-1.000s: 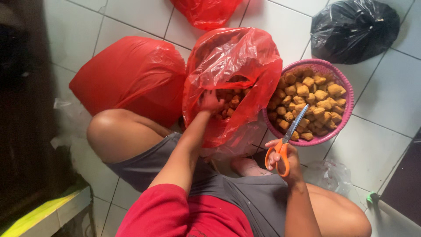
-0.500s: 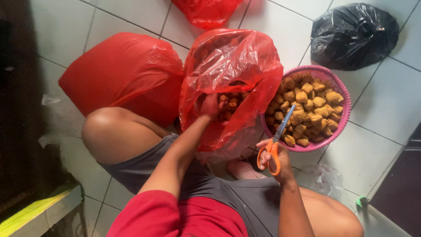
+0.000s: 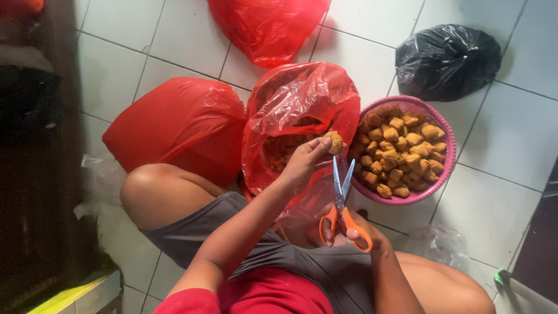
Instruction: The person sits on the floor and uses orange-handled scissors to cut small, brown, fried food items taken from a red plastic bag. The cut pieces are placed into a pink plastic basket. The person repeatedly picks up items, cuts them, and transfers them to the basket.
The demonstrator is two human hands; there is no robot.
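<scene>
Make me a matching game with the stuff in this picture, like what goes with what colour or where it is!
Things:
1. scissors
2. basket
3. tied bag
4. golden piece

Descriptions:
A. black, on the tiled floor
B. pink, full of golden pieces
C. pinched in the left hand
D. orange handles, held in the right hand, blades open

Pairs: 1-D, 2-B, 3-A, 4-C
</scene>
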